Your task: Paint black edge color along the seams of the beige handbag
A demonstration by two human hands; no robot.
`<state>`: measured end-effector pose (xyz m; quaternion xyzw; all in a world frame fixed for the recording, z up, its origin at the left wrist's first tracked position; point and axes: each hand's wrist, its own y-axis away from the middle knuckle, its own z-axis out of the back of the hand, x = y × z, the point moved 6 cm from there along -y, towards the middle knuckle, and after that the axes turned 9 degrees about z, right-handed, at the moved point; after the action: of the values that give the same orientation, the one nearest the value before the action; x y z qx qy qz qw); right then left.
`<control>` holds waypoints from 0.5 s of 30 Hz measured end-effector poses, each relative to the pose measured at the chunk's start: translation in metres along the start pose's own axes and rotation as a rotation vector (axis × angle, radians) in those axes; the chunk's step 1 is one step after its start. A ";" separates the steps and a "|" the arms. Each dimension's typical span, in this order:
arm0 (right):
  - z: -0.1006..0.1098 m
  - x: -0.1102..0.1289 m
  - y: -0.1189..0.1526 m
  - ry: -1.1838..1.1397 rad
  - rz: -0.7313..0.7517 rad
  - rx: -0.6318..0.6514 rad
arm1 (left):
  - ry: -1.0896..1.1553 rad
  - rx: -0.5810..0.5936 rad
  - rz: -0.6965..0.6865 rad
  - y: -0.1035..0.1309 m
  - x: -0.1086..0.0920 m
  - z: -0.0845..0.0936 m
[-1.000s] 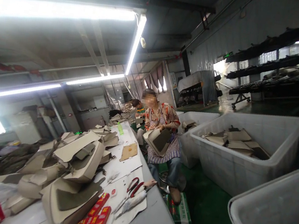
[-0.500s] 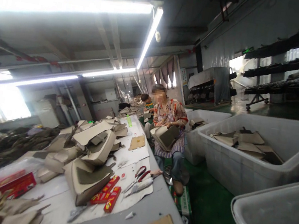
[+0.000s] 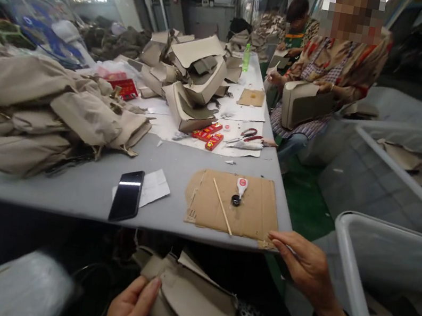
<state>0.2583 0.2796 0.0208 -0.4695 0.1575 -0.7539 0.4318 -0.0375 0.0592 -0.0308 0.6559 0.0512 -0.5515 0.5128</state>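
In my lap lies a beige bag piece [image 3: 195, 298] of stiff, leather-like material, its raw edges turned up. My left hand [image 3: 135, 304] grips its left end, thumb on top. To the right, just off the table's front corner, my right hand [image 3: 306, 265] has thumb and fingertips pressed together; whatever they may hold is too small to make out. Closest to those fingertips is a cardboard sheet [image 3: 204, 200] on the table. On it lie a thin wooden stick [image 3: 222, 207], a small white glue bottle [image 3: 242, 186] and a small black cap-like thing [image 3: 235, 200].
A black phone [image 3: 126, 195] rests on paper near the table's front edge. Beige bags [image 3: 40, 113] are heaped left, more pieces [image 3: 195, 80] farther back beside scissors [image 3: 249, 134]. Large grey bins [image 3: 358, 247] line the right side. Beyond the table sits a co-worker [image 3: 332, 65] holding a bag piece.
My view has swung down and levelled toward the table's near end. Both my hands, the bag piece in my lap, the phone and the stick are now visible.
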 end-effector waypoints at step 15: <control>-0.096 0.009 -0.129 0.568 0.835 0.741 | 0.076 0.125 -0.040 -0.001 0.000 -0.017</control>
<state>0.1111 0.3306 0.0605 0.0312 0.1643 -0.6214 0.7654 -0.0265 0.0723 -0.0338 0.7060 0.0491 -0.5384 0.4576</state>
